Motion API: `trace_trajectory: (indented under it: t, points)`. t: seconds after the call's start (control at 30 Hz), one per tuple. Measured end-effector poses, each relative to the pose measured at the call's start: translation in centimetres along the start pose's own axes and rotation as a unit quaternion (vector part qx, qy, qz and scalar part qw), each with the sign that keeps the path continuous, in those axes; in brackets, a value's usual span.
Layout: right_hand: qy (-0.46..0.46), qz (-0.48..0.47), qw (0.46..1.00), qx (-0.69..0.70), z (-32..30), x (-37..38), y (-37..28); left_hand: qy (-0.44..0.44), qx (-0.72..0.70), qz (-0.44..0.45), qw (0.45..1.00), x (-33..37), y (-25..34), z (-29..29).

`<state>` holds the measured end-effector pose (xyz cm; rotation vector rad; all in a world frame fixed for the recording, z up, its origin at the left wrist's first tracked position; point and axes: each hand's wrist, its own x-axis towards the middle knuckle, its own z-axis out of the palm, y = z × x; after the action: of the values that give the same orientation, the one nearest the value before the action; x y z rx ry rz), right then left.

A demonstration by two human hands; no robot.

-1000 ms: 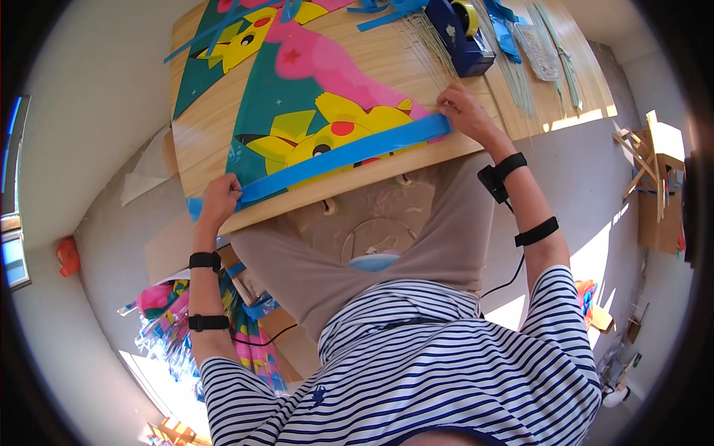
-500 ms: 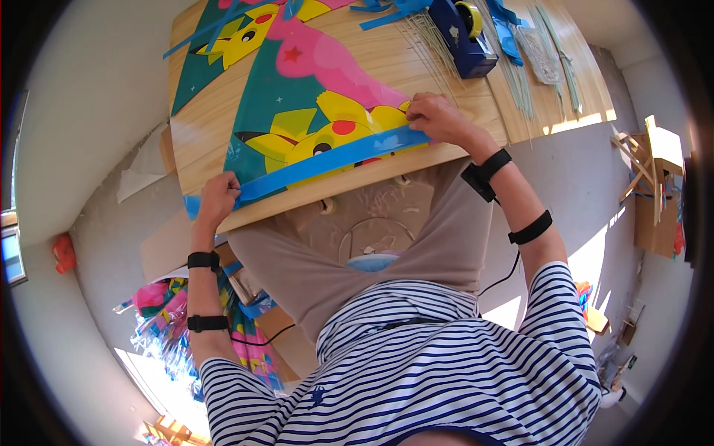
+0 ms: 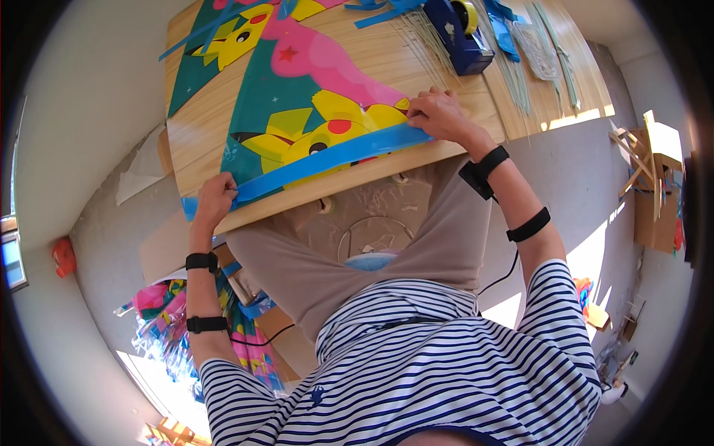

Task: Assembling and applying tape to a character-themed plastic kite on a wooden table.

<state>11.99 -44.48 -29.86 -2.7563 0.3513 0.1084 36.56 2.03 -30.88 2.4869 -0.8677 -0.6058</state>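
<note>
Wooden tabletop [image 3: 416,74] stretches before me, lit by sun, with a printed kite sheet [image 3: 297,111] in teal, pink and yellow spread across it. Since half a second ago my right hand [image 3: 439,115] has slid leftward along the blue strip [image 3: 327,158], while my left hand [image 3: 214,199] has stayed put. The strip lies along the table's near edge, its long axis running from lower left up to the right. Left fingers pinch its left end; right fingertips press its right end down. A dark blue tape dispenser [image 3: 461,37] sits at the far side, beside thin pale sticks [image 3: 520,74].
</note>
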Motion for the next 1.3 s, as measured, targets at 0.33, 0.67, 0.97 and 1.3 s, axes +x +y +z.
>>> trace_trajectory:
  t: [0.33,0.67,0.97,1.3]
  points:
    - [-0.027,0.021,0.999,-0.018,-0.6,-0.1,0.0,-0.008,-0.020,-0.012,1.000,0.0,-0.3,0.0]
    - [-0.008,0.019,1.000,0.007,-0.5,-0.9,0.4,-0.003,-0.003,-0.009,1.000,-0.1,-0.2,-0.1]
    - [0.075,-0.037,0.993,-0.078,1.4,-2.2,-0.1,-0.001,0.009,0.003,1.000,-0.1,-0.3,-0.1]
    - [0.142,-0.056,0.977,-0.147,1.9,-3.1,-1.9,0.023,0.029,0.032,0.999,-0.4,-0.3,0.4]
